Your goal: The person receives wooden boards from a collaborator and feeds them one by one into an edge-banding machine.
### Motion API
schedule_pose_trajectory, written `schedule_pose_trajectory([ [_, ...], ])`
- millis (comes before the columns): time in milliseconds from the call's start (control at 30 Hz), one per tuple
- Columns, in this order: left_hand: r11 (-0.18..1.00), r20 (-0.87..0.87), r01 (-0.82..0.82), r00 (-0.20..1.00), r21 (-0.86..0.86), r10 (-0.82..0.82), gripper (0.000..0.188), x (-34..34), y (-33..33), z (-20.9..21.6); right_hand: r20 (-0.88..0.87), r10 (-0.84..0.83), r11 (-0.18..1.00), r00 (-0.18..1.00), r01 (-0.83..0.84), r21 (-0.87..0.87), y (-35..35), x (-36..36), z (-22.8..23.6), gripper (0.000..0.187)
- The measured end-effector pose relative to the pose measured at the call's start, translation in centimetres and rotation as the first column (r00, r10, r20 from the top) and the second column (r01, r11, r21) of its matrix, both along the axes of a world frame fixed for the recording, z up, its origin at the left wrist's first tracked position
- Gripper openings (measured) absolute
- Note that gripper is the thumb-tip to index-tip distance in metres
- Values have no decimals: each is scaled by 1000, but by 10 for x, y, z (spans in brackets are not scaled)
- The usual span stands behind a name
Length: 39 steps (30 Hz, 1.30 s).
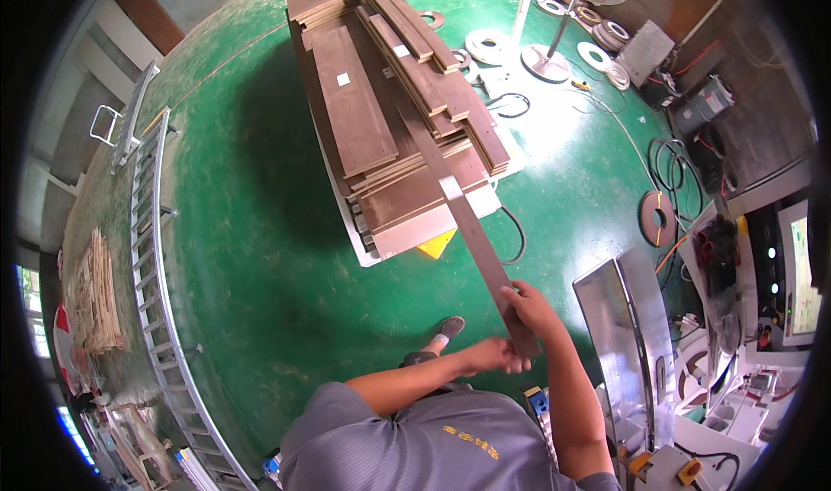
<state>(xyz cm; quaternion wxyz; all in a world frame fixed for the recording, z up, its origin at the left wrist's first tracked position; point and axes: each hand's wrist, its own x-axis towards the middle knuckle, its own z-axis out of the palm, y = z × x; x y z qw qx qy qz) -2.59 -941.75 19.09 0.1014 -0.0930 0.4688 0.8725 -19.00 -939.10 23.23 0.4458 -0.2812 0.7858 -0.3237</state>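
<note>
A long, narrow brown board slants from near my body out toward the stacked panels, and a white label sits on it partway along. My right hand is closed around its edge close to the near end, thumb on top. Beside that same end, on its left, is my left hand, with fingers loosely bent and apart; whether the fingertips touch the board I cannot tell. The board's far end lies over or beside the stack of brown panels, where it blends in with similar strips.
Under the panels is a pale base board. A metal ladder-like rail runs along the left. At right stands a machine with a shiny metal cover. Edging rolls, a fan stand and cables occupy the far right floor.
</note>
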Motion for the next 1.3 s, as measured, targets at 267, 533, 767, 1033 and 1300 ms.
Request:
schedule_pose_trajectory([
  [267,735,542,-678,623,16,564,46,-3,-87,-75,-353,-28,988,935,80,134,155,45,55,41],
  [533,821,78,-518,833,-239,548,38,-127,-40,32,-612,-256,907,748,405,115,402,165,64,19],
  [767,932,51,345,938,-106,-342,34,-136,244,63,-424,-887,238,183,968,-79,411,266,68,29],
  [1033,725,-45,513,802,-460,-596,100,-119,412,26,-544,-835,-111,-79,994,26,434,365,20,34],
  [1300,799,9,454,872,-395,-490,84,-157,452,9,-684,-729,76,-21,991,-111,470,298,28,57],
])
